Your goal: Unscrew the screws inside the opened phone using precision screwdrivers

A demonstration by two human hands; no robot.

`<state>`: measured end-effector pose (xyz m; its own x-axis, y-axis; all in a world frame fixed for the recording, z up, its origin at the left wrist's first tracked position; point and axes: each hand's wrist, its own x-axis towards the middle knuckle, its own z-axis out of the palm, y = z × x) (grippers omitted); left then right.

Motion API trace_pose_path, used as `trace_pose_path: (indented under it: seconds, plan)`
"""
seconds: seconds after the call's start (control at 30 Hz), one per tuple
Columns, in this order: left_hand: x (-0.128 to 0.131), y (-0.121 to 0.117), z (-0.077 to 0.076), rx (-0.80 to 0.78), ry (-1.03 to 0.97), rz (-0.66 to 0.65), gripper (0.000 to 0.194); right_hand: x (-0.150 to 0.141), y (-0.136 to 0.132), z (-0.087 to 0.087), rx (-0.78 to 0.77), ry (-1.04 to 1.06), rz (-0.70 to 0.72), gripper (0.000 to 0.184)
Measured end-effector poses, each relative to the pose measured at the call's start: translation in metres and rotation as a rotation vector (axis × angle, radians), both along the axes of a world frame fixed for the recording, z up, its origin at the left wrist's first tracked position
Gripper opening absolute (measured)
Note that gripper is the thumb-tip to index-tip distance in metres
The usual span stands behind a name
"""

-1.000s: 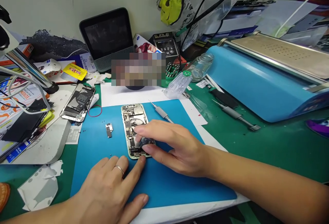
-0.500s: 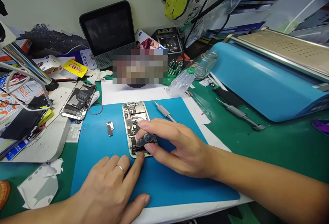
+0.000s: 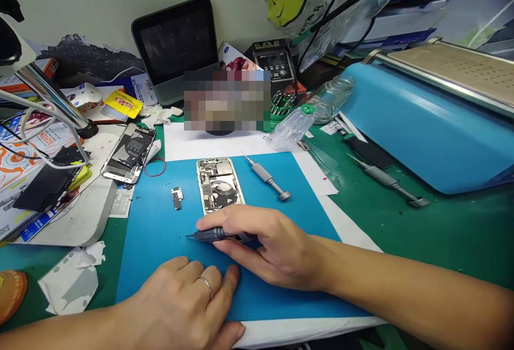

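The phone [image 3: 219, 179] is cleared, the tip of the gripped screwdriver [image 3: 209, 234] swung left of it by the right hand [image 3: 281, 248]. The left hand's [image 3: 180, 299] hold is unclear.

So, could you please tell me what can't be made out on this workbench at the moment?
All in the head view:
- Lower end of the opened phone: hidden by the right hand.
- Rear of the dark tool: covered by the same hand.
- Anything under the left hand: hidden by it.
- Type of speck near the tool's tip: too small.
- Object behind the blurred patch: pixelated.
- Blue machine's far end: cut off by the right edge.
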<state>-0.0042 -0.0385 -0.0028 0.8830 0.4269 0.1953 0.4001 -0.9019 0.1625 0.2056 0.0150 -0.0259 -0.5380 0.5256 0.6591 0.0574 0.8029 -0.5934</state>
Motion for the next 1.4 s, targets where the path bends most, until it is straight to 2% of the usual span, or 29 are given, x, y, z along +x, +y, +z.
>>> trace_pose_path:
  seconds: [0.07,0.17,0.3,0.4,0.47,0.53,0.6,0.67,0.77,0.97,1.27,1.4]
  plan:
    - [0.001,-0.001,-0.001,-0.007,0.000,0.009,0.040,-0.003,0.001,-0.001,-0.011,-0.037,0.000,0.021]
    - [0.000,-0.002,-0.001,-0.027,0.007,0.025,0.040,-0.005,0.002,-0.002,-0.002,-0.054,0.001,0.015]
    - [-0.002,-0.001,0.000,-0.077,-0.001,0.027,0.038,-0.003,0.002,-0.002,-0.005,-0.055,0.009,0.017]
    - [-0.004,0.003,0.004,-0.188,-0.145,0.046,0.030,0.001,0.004,-0.001,-0.075,0.027,-0.046,0.026]
    - [-0.004,0.007,0.007,-0.295,-0.321,0.163,0.022,0.004,0.006,0.002,-0.152,0.144,-0.132,0.031]
    - [-0.004,0.013,0.009,-0.420,-0.465,0.379,0.020,0.006,0.009,0.006,-0.209,0.272,-0.224,0.033]
    - [-0.003,0.019,0.010,-0.564,-0.537,0.590,0.020,0.006,0.010,0.009,-0.220,0.353,-0.286,0.034]
    - [-0.002,0.022,0.009,-0.677,-0.567,0.683,0.017,0.006,0.008,0.012,-0.206,0.379,-0.306,0.036]
    - [-0.002,0.023,0.008,-0.699,-0.607,0.648,0.014,0.006,0.004,0.011,-0.173,0.353,-0.253,0.041]
    - [-0.005,0.023,0.006,-0.677,-0.574,0.589,0.013,0.009,0.004,0.008,0.021,0.262,-0.175,0.055]
    - [-0.005,0.026,0.006,-0.709,-0.558,0.591,0.015,0.010,0.008,0.007,0.103,0.244,-0.169,0.063]
    - [-0.005,0.025,0.006,-0.708,-0.563,0.622,0.015,0.010,0.010,0.007,0.065,0.234,-0.192,0.061]
